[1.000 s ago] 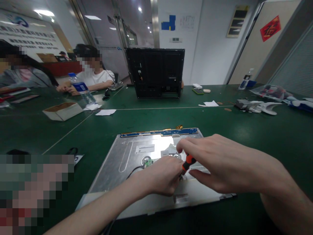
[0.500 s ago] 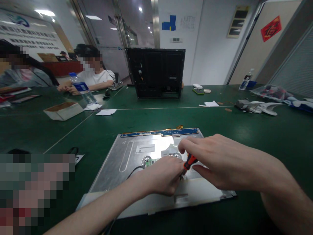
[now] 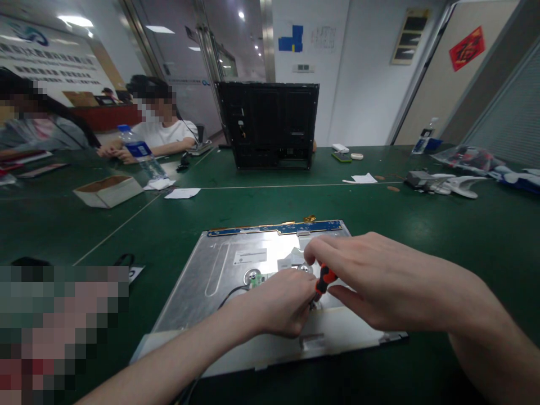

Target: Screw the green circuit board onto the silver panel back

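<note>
A silver metal panel (image 3: 194, 287) lies flat on the green table, with a blue circuit strip (image 3: 291, 227) along its far edge. My right hand (image 3: 358, 275) is closed on a red and black screwdriver (image 3: 324, 278), which leans with its shaft down toward the panel. Just left of the shaft, my left hand (image 3: 287, 298) rests on the panel with fingers curled near the screwdriver's lower end; what they hold is hidden. A small green board (image 3: 258, 279) with a black cable shows beside my left hand.
Beyond the panel stands a black monitor housing (image 3: 272, 124). At the left are an open box (image 3: 108, 192), a water bottle (image 3: 143, 152) and two seated people. White paper (image 3: 363, 178), a grey tool-like object (image 3: 439, 183) and a plastic bag (image 3: 472, 159) lie at the right.
The screwdriver handle and my right hand's fingers have shifted slightly to the left. My left hand has stayed in place.
</note>
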The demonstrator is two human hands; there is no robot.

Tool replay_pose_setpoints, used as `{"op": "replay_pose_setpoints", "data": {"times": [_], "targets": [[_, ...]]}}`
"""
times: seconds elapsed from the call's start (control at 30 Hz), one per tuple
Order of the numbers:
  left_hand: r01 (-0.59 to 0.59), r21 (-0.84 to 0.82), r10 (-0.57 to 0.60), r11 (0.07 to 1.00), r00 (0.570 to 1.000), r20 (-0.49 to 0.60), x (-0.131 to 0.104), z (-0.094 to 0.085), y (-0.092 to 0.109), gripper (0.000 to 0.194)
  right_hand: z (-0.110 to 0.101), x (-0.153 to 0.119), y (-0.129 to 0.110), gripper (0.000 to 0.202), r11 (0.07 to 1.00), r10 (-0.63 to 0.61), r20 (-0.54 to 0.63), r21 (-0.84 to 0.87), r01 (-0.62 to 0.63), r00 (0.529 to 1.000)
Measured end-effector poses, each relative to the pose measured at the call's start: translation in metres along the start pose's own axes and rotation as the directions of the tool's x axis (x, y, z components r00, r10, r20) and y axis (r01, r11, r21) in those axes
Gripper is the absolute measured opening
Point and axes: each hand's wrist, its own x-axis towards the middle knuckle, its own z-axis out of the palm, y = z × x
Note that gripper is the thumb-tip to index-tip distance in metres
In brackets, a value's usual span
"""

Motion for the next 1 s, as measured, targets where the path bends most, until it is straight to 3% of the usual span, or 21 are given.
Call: {"op": "replay_pose_setpoints", "data": {"times": [0.23,0.47,0.77,1.0], "targets": [[0.010,0.034,-0.011,0.999,1.000,0.022,0.0007,-0.0010,0.0014,0.008,0.0019,0.0040,-0.0002,0.020,0.991,0.080,-0.022,-0.107,-0.082,0.997],[0.005,0.026,-0.005,1.000,1.000,0.001,0.0006,-0.0005,0.0004,0.010,0.0011,0.0011,0.0016,0.011,0.999,0.016,-0.003,-0.041,-0.017,1.000],[-0.003,0.043,0.003,0.999,1.000,0.006,0.0002,-0.0011,0.0009,0.009,0.0012,0.0037,0.0004,0.011,0.993,0.072,-0.015,-0.096,-0.073,0.997],[0.011,0.023,-0.011,1.000,1.000,0.007,0.0004,-0.0010,0.0012,0.012,0.0020,-0.0010,0.0014,0.007,0.999,-0.003,0.004,-0.038,0.004,1.000]]}}
